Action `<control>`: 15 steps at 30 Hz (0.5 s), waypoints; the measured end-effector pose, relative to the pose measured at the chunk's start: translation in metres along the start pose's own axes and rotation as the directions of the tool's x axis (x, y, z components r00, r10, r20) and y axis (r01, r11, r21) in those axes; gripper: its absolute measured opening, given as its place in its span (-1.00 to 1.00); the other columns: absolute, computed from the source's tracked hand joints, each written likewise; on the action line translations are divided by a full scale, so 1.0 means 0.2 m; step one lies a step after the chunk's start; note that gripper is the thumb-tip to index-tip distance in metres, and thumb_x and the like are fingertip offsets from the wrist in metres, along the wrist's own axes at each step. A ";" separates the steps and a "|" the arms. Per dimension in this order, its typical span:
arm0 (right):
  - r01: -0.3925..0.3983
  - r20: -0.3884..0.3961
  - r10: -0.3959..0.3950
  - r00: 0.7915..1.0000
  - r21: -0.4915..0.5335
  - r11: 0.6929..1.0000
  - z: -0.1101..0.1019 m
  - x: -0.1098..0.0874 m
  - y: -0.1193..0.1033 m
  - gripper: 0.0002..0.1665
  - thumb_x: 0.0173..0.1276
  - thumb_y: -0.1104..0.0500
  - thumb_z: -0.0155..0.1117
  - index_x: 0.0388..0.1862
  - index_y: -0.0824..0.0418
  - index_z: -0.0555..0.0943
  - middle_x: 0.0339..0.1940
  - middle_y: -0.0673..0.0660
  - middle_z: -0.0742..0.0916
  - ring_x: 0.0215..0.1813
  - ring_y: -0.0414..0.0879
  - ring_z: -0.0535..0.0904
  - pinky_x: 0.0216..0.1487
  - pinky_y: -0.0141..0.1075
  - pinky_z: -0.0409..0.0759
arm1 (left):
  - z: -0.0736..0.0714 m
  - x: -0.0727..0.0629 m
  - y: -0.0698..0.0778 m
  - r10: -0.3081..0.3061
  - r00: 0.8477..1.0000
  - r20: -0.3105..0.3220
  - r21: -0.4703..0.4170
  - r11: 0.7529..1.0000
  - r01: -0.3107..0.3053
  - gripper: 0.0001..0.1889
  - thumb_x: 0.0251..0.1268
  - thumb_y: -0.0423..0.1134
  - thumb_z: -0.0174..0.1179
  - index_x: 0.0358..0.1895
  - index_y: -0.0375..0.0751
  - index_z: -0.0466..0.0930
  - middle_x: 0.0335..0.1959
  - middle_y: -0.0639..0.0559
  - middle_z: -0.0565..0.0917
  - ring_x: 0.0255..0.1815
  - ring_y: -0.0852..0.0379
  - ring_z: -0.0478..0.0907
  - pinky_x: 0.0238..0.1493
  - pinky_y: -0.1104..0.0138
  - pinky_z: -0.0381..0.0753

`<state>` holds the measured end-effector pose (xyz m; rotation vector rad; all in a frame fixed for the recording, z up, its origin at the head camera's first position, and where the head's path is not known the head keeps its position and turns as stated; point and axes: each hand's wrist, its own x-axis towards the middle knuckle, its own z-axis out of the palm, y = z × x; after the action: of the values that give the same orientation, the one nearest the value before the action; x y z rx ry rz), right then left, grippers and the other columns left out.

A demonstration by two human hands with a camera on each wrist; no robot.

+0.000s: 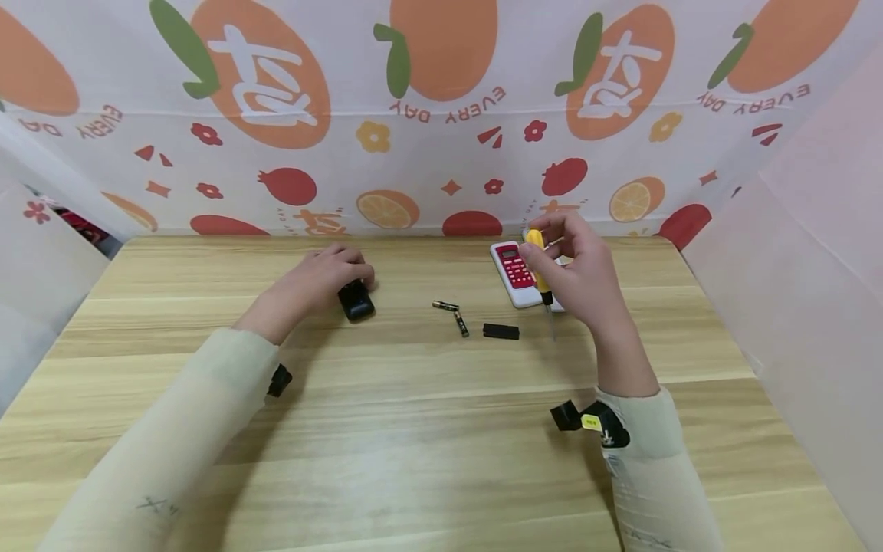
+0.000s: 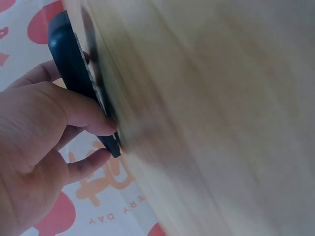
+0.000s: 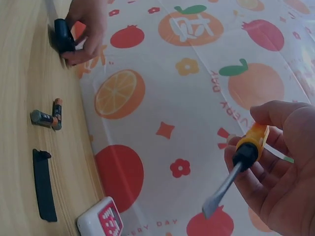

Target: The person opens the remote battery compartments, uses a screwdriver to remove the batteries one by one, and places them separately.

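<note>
Yellow screwdriver (image 1: 540, 266) in the grasp of the right hand (image 1: 582, 272), blade angled down, above the surface (image 1: 414, 452) near the far right corner. Black device (image 1: 357, 303) in the grasp of the left hand (image 1: 327, 277), near the far edge, left of centre. Between: two batteries (image 1: 445, 305), just beside each other; next, toward the right edge, a black strip (image 1: 500, 331). At the far edge: red-and-white device (image 1: 515, 274), partly behind the right hand.
</note>
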<state>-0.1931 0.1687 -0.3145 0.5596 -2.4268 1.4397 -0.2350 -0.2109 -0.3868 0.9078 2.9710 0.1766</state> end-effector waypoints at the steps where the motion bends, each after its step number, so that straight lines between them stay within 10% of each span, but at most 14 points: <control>1: -0.015 -0.005 0.015 1.000 0.001 1.000 -0.01 0.00 -0.02 -0.62 0.36 0.21 0.33 0.11 0.30 0.53 -0.09 0.14 0.63 -0.24 -0.03 0.56 -0.27 -0.47 0.54 | 0.00 -0.01 0.00 0.006 1.000 -0.006 -0.004 1.000 -0.006 -0.52 0.18 -0.68 0.19 -0.15 0.09 0.64 0.04 -0.03 0.58 0.23 -0.16 0.41 0.07 -0.25 0.45; 15: -0.263 -0.058 0.257 0.965 -0.164 0.951 -0.13 0.04 0.23 -0.61 0.41 0.10 0.21 0.19 0.07 0.61 -0.10 0.11 0.62 -0.12 -0.02 0.53 -0.24 -0.29 0.56 | 0.03 -0.01 -0.01 0.070 0.994 -0.089 -0.055 0.996 -0.075 -0.55 0.08 -0.74 0.16 -0.20 -0.05 0.67 -0.06 -0.07 0.60 0.09 -0.15 0.46 0.08 -0.05 0.51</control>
<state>-0.2204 0.2095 -0.3358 0.1774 -2.6392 1.3012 -0.2345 -0.2139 -0.3931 1.0277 2.9956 0.3107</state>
